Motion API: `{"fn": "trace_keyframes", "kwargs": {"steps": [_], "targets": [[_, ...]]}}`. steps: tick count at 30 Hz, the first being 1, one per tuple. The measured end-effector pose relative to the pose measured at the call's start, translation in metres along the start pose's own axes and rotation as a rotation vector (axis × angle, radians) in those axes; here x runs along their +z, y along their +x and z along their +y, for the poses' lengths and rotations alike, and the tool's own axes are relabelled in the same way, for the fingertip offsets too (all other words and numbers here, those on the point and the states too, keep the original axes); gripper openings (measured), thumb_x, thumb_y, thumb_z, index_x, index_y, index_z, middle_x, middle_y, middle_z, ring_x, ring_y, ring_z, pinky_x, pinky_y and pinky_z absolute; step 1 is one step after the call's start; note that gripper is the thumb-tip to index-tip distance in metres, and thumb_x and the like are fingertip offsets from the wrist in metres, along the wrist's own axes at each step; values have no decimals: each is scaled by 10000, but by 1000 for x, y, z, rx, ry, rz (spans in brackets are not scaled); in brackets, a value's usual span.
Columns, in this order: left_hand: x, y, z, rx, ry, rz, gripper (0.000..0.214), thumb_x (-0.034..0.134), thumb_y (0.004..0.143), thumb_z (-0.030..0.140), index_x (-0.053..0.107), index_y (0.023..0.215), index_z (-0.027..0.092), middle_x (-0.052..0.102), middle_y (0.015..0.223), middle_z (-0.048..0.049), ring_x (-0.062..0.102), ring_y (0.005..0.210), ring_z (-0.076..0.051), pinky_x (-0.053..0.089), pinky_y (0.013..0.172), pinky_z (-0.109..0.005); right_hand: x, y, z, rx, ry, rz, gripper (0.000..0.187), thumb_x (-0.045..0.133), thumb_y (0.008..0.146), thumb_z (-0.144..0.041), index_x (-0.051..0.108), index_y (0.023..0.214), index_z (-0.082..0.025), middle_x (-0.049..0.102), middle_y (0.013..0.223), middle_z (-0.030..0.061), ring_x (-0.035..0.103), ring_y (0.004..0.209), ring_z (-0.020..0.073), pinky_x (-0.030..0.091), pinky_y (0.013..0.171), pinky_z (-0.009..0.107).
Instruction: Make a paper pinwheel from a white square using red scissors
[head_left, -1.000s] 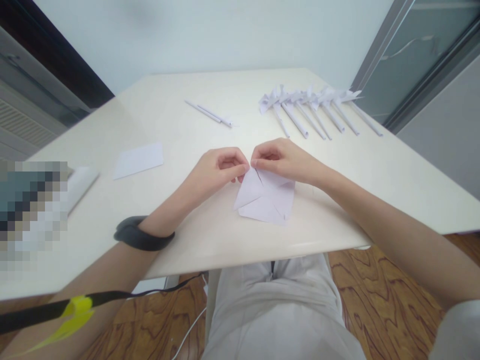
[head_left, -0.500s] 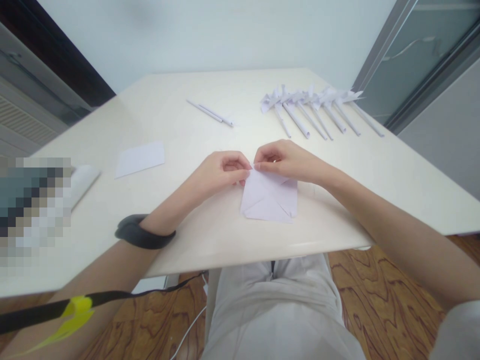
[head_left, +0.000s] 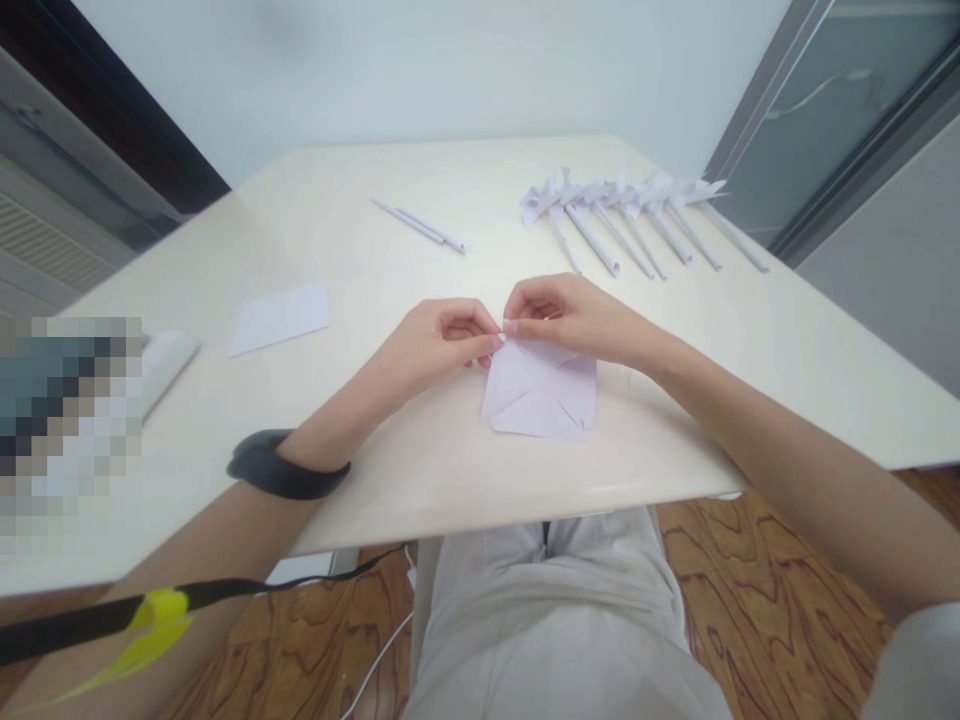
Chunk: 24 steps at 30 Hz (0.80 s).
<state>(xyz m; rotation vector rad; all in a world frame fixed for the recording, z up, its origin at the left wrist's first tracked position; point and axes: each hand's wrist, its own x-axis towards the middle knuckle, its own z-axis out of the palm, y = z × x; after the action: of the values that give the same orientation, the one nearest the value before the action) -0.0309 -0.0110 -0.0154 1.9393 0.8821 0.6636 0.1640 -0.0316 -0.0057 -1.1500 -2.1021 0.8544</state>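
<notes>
A square sheet of white paper (head_left: 536, 395) with slits running in from its corners is in front of me, close to the table's near edge. My left hand (head_left: 454, 335) pinches its upper left corner between thumb and fingers. Right beside it, my right hand (head_left: 551, 315) pinches the same corner from the other side. The two sets of fingertips nearly touch, and they hide the very tip of the corner. Part of the sheet's upper right edge lies behind my right hand.
Several white paper pinwheels (head_left: 630, 205) on rolled sticks lie in a row at the back right. Rolled paper sticks (head_left: 424, 225) rest at the back middle. White paper (head_left: 281, 318) lies to the left on the white table (head_left: 375, 400), beyond it a blurred-out object (head_left: 67, 410).
Both hands have shifted very slightly up, my right hand also a touch to the left. The pinched corner of the paper appears raised a little more.
</notes>
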Motion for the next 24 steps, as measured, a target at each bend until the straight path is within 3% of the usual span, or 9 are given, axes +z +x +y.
{"fn": "trace_keyframes", "kwargs": {"steps": [24], "targets": [[0, -1, -2, 55, 51, 21, 91, 574, 768, 212, 627, 741, 144, 621, 666, -7, 595, 665, -119, 459, 632, -221, -1, 1, 2, -37, 22, -3, 147, 547, 782, -243, 614, 785, -113, 627, 753, 46, 542, 683, 124, 370, 599, 248]]}}
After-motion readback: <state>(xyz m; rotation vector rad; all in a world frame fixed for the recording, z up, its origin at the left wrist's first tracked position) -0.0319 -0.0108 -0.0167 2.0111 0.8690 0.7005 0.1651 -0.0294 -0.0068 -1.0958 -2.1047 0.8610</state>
